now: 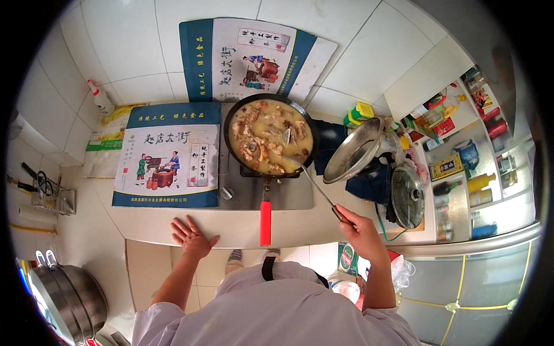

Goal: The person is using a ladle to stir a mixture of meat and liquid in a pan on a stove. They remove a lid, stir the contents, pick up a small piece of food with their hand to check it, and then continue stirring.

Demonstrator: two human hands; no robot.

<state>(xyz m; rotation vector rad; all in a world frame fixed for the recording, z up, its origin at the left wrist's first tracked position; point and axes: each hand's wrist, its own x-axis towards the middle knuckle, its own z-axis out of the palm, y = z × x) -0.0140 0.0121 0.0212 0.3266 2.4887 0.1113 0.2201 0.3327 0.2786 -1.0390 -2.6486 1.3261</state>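
Note:
A black wok [227, 142] with a red-sleeved handle [265, 222] sits on the gas stove [242, 190]. Chunks of meat in pale yellow broth [272, 134] fill much of it. My right hand [359, 231] grips the wooden end of a long metal cooking utensil [316, 186]; its shaft crosses the wok's near right rim, and its head is hidden in the stew. Spread on the counter's front edge [242, 222], left of the wok handle, my left hand [192, 238] holds nothing.
One printed carton panel [166, 158] covers the stove's left side, and another carton panel [255, 58] stands behind the wok. A metal basin [355, 149] and a glass lid [408, 197] stand at the right, before crowded shelves [467, 173]. Stacked pots [69, 302] occupy the lower left.

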